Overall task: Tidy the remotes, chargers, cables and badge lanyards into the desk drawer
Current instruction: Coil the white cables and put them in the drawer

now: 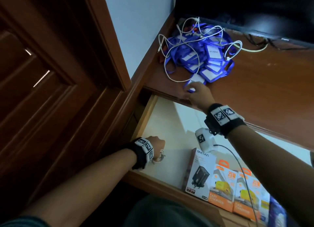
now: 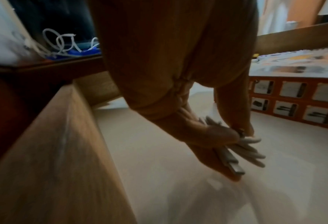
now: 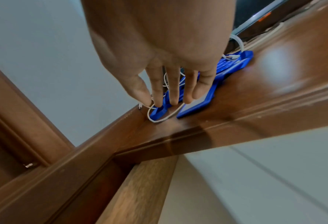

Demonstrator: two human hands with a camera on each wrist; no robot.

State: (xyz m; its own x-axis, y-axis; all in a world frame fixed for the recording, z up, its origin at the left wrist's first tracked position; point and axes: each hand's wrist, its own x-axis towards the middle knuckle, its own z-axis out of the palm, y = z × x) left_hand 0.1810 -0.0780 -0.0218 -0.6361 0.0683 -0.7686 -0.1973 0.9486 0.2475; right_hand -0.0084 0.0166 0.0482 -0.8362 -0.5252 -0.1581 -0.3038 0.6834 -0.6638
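Head view: left hand [image 1: 155, 142] grips coiled cable [image 2: 242, 153] in drawer [image 1: 146, 114]; right fingers [image 3: 175, 91] straight at desk edge [image 3: 236, 125].

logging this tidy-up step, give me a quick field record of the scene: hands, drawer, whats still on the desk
left hand: in the drawer, pinching a bundled white cable low over the drawer floor
right hand: fingers extended, reaching onto the pile on the desk
drawer: open; boxed chargers stand along its near side
desk top: tangled blue badge lanyards with loose white cables on top
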